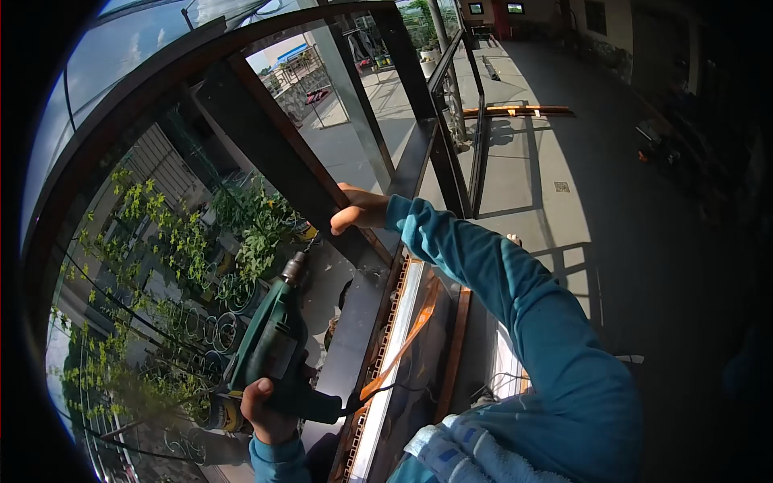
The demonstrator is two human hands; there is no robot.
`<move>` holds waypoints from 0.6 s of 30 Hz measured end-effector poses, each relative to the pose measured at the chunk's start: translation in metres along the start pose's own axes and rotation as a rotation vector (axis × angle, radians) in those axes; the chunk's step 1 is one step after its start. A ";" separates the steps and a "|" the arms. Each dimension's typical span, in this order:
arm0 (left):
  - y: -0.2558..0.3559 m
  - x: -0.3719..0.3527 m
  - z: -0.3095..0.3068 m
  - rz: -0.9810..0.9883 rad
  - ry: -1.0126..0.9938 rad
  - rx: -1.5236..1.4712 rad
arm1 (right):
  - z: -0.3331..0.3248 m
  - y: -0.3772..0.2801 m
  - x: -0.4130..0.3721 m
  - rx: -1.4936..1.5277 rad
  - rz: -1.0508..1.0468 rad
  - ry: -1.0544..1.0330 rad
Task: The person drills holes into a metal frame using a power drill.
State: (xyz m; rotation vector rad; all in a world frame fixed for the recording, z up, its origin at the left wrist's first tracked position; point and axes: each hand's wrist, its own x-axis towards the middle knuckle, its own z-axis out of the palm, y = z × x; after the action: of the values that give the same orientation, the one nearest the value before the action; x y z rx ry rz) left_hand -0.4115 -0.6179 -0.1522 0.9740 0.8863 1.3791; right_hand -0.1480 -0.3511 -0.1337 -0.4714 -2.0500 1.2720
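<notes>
A green power drill (270, 346) with a metal chuck and a thin bit points up and to the right at the lower left. My left hand (270, 410) is closed around its rear handle. Further up, my right hand (357, 211) grips the edge of a dark metal post (282, 153) of the frame, its fingers partly hidden behind the post. The bit's tip is close below this hand, beside the post; whether it touches the metal I cannot tell. The drill's black cord (386, 390) runs off to the right.
Below the post runs a dark rail (354, 338), with a white and orange strip (394, 346) beside it. Potted plants (250, 241) stand beyond the frame at the left. Orange bars (523, 110) lie on the floor further off. A towel (475, 455) hangs near my body.
</notes>
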 end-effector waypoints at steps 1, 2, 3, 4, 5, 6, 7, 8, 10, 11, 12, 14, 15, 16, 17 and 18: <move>-0.007 -0.001 0.001 -0.050 -0.011 0.066 | -0.001 -0.003 -0.003 0.004 0.001 0.005; -0.014 -0.003 0.008 -0.075 -0.013 0.058 | 0.000 -0.006 -0.009 -0.042 -0.146 0.039; -0.019 -0.006 0.014 -0.101 -0.018 0.119 | -0.004 -0.006 -0.016 -0.089 -0.293 0.072; -0.023 -0.008 0.019 -0.096 -0.038 0.174 | -0.014 0.003 -0.035 -0.034 -0.119 0.174; -0.026 -0.010 0.024 -0.095 -0.058 0.232 | -0.021 -0.001 -0.064 0.053 -0.085 0.292; -0.030 -0.011 0.031 -0.049 -0.051 0.289 | -0.023 -0.008 -0.097 0.141 -0.052 0.408; -0.022 -0.012 0.060 -0.022 -0.089 0.346 | -0.010 -0.010 -0.136 0.178 -0.035 0.556; -0.028 -0.010 0.071 -0.002 -0.147 0.374 | 0.009 -0.009 -0.177 0.217 -0.035 0.564; -0.049 -0.005 0.092 0.029 -0.312 0.373 | 0.079 0.005 -0.233 0.534 -0.028 0.367; -0.063 0.002 0.103 0.043 -0.424 0.345 | 0.110 -0.007 -0.246 0.470 -0.013 0.272; -0.071 0.011 0.114 0.054 -0.547 0.446 | 0.147 -0.022 -0.243 0.552 -0.127 0.424; -0.093 0.024 0.136 0.124 -0.756 0.652 | 0.186 -0.002 -0.253 0.585 -0.209 0.623; -0.105 0.030 0.148 0.190 -0.841 0.759 | 0.186 0.026 -0.262 0.537 -0.183 0.661; -0.110 0.041 0.161 0.251 -0.813 0.745 | 0.176 0.016 -0.263 0.722 -0.012 0.762; -0.109 0.056 0.167 0.253 -0.793 0.744 | 0.158 0.018 -0.262 0.755 0.198 0.841; -0.105 0.072 0.168 0.300 -0.956 0.773 | 0.132 0.023 -0.265 0.839 0.003 0.805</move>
State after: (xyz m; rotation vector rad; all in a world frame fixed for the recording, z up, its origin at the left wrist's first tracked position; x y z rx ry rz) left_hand -0.2156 -0.5475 -0.1851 2.1766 0.5099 0.5905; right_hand -0.0536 -0.5876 -0.2866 -0.4654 -0.7630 1.4781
